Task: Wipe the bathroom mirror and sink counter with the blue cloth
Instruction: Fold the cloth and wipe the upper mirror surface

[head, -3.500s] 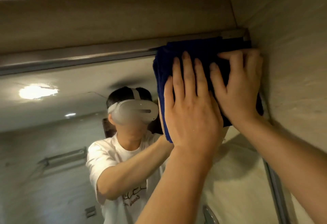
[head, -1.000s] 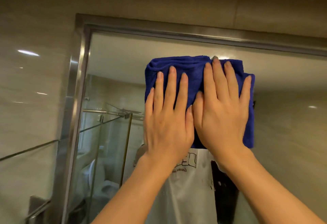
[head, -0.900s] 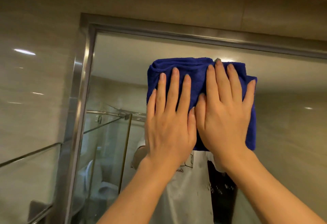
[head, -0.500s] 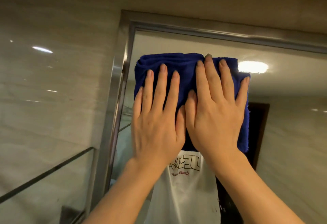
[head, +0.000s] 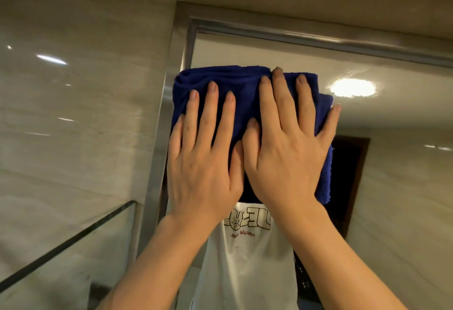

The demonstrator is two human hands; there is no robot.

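The folded blue cloth (head: 242,89) lies flat against the bathroom mirror (head: 392,118), right at the mirror's upper left corner. Its left edge overlaps the steel frame (head: 169,94). My left hand (head: 203,162) presses on the cloth's left half, fingers spread and flat. Beside it, thumb against thumb, my right hand (head: 284,153) presses on the right half, with the little finger past the cloth's right edge. The sink counter is out of view.
Glossy beige wall tiles (head: 81,113) fill the left side, with a glass shelf edge (head: 73,233) low on the left. The mirror reflects a ceiling light (head: 353,88), a dark doorway (head: 345,177) and a white printed shirt (head: 247,255).
Both hands have slid the cloth leftward across the top of the mirror, from the right corner to the left frame. In the last half second it reached and overlapped the frame.
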